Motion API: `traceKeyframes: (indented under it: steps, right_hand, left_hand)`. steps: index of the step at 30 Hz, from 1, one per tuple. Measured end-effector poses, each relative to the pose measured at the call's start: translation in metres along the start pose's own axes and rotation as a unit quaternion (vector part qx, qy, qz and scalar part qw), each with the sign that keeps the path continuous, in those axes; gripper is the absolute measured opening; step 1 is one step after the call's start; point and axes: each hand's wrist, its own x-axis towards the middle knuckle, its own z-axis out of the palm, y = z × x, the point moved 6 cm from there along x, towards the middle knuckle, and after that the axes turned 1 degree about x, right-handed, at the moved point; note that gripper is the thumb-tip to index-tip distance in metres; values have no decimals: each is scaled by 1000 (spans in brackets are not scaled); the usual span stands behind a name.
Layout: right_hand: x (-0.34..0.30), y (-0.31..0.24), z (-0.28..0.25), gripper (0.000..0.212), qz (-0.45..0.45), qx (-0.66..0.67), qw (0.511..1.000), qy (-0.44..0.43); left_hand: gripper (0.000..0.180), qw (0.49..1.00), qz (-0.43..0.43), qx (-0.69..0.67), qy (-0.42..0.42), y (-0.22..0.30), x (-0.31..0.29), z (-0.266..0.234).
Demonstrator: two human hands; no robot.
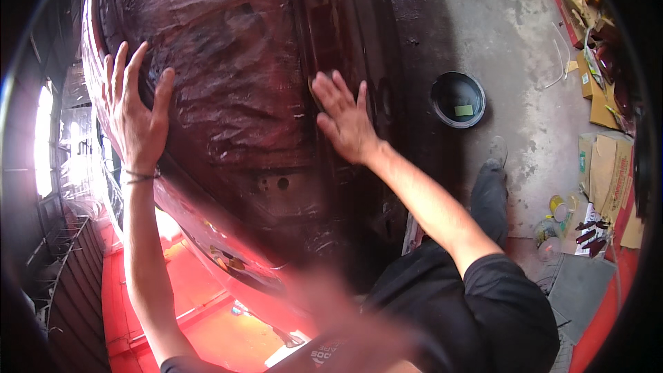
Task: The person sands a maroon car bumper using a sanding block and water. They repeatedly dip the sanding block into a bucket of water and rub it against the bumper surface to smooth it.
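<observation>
A dark red car body (331,41) stretches away in front of me, with wrinkled see-through plastic sheeting (228,97) across its middle. My left hand (138,114) lies at the left edge of the body, fingers and thumb spread wide; a thin dark band circles its wrist. On the smooth red panel right of the sheeting rests my right hand (345,119), palm down, fingers stretched out. Whether something thin lies beneath the right palm is hidden. Below the sheeting, a bare panel with a round hole (282,184) shows.
A dark round bucket (482,114) stands on the concrete floor (514,41) to the right, a small green rectangular piece (463,110) inside. Flattened cardboard (608,173), small containers (556,206) and scraps line the right side. A bright red surface (138,283) spans the lower left.
</observation>
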Motion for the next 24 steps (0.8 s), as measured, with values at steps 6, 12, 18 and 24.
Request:
traceKeyframes:
  steps: [6,12,18,24]
  right_hand:
    - [148,104,-43,61,155,44,983,84]
    - [31,15,-6,63,48,1,999,21]
    - [115,104,-37,62,155,85,982,61]
    - [-8,52,-10,67,120,90,989,15]
  left_hand:
    - [56,1000,3,-19,5,5,11,0]
    - [56,999,-10,-23,-32,3,1,2]
    - [55,999,-11,-30,-28,9,11,-1]
    - [54,999,-5,-17,-30,6,9,7]
